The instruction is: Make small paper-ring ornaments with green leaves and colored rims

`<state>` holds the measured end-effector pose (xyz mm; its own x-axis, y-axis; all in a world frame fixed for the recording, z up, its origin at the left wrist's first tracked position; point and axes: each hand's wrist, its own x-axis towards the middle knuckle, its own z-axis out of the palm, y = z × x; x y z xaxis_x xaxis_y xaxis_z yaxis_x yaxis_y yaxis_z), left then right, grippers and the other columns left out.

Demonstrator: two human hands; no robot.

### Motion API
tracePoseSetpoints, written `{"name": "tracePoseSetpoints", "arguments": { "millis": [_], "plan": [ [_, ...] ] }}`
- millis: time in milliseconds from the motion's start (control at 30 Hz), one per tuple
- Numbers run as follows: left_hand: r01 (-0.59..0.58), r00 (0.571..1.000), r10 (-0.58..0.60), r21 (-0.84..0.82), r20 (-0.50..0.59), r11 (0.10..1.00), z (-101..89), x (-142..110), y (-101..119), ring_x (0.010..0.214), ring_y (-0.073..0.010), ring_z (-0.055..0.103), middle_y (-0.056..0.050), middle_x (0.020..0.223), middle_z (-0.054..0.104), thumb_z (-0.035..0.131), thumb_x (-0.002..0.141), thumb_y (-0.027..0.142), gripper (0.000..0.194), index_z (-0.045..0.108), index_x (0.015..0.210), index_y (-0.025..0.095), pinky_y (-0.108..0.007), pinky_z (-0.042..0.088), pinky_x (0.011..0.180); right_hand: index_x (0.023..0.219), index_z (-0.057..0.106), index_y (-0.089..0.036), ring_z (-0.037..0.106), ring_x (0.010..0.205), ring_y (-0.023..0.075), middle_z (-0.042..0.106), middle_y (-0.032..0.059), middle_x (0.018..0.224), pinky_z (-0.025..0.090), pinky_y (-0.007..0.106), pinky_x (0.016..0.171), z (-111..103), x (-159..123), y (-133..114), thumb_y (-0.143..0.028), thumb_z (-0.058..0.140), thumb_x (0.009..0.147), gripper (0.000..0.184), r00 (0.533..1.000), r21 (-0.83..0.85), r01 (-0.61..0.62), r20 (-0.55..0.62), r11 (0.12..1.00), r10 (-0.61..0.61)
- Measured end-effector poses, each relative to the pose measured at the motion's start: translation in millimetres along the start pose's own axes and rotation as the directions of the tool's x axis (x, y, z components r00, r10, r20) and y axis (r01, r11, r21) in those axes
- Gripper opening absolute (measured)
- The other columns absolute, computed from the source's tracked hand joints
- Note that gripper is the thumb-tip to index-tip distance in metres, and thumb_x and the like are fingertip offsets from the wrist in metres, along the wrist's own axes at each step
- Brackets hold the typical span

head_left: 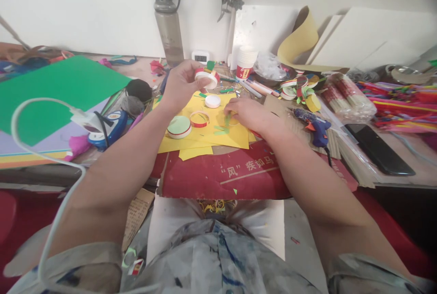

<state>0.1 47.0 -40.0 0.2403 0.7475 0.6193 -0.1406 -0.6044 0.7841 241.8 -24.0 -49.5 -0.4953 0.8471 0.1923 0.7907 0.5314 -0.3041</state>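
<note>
Raised over the work surface, my left hand point(184, 82) is closed on a white and red paper ring point(206, 78), which looks cut from a paper cup. My right hand point(244, 113) is lower, its fingers curled down at the yellow paper point(218, 140) beside small green paper strips point(222, 130). Whatever its fingertips pinch, if anything, is hidden. Between and below the hands lie a red-edged ring point(200, 119), a small white disc point(212, 101) and a round piece with a pale green top point(179, 127).
Red cardboard point(218, 180) lies beneath the paper. At right are a blue glue gun point(316, 125), a phone point(379, 149) and colourful pipe cleaners point(403, 103). Paper cups point(246, 62) and a water bottle point(168, 21) stand behind. Green sheet point(64, 93) and a white cable point(64, 203) lie left.
</note>
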Motion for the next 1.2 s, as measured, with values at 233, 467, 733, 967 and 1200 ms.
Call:
{"name": "tracePoseSetpoints", "arguments": {
  "millis": [233, 467, 733, 967, 1200],
  "plan": [
    [0.009, 1.000, -0.009, 0.007, -0.012, 1.000, 2.3, -1, 3, 0.076, -0.0154, 0.073, 0.001, 0.083, 0.075, 0.099, 0.067, 0.046, 0.047, 0.065, 0.090, 0.024, -0.026, 0.062, 0.061, 0.083, 0.071, -0.025, 0.062, 0.105, 0.0302, 0.073, 0.0109, 0.109, 0.047, 0.041, 0.089, 2, 2, 2, -0.005, 0.062, 0.092, 0.024, 0.995, -0.106, 0.076, 0.073, 0.991, -0.069],
    [-0.002, 1.000, 0.003, 0.008, -0.017, 1.000, 3.6, -1, 7, 0.072, -0.0136, 0.073, 0.001, 0.078, 0.073, 0.097, 0.069, 0.054, 0.051, 0.061, 0.087, 0.024, -0.023, 0.060, 0.059, 0.081, 0.064, -0.023, 0.066, 0.091, 0.0219, 0.075, 0.0060, 0.096, 0.048, 0.034, 0.082, -14, -2, -7, -0.002, 0.064, 0.089, 0.022, 0.990, 0.179, -0.135, -0.023, 0.975, 0.141],
    [0.000, 1.000, 0.000, 0.003, 0.003, 1.000, 4.1, -3, 6, 0.071, -0.0140, 0.073, 0.000, 0.079, 0.073, 0.095, 0.069, 0.063, 0.055, 0.061, 0.089, 0.025, -0.023, 0.057, 0.056, 0.100, 0.070, -0.023, 0.062, 0.069, 0.0126, 0.079, 0.0026, 0.093, 0.053, 0.028, 0.071, -24, -8, -22, -0.011, 0.065, 0.095, 0.013, 0.935, 0.755, -0.261, 0.043, 0.602, 0.352],
    [0.014, 1.000, -0.014, -0.018, -0.015, 1.000, 4.6, -2, 7, 0.070, -0.0137, 0.073, 0.000, 0.080, 0.074, 0.096, 0.067, 0.060, 0.054, 0.060, 0.088, 0.025, -0.022, 0.056, 0.054, 0.096, 0.076, -0.023, 0.068, 0.082, 0.0189, 0.078, 0.0036, 0.093, 0.055, 0.032, 0.075, -9, -5, -14, -0.014, 0.066, 0.092, 0.014, 0.934, 0.537, -0.225, -0.120, 0.813, 0.337],
    [0.020, 1.000, -0.020, -0.039, -0.010, 0.999, -0.1, 0, 0, 0.073, -0.0140, 0.073, 0.001, 0.082, 0.073, 0.095, 0.072, 0.054, 0.049, 0.060, 0.092, 0.025, -0.023, 0.057, 0.056, 0.093, 0.081, -0.019, 0.070, 0.087, 0.0205, 0.080, 0.0075, 0.096, 0.053, 0.035, 0.085, -2, -1, -20, -0.010, 0.068, 0.089, 0.016, 0.971, 0.267, -0.134, -0.157, 0.954, 0.181]
  ]
}}
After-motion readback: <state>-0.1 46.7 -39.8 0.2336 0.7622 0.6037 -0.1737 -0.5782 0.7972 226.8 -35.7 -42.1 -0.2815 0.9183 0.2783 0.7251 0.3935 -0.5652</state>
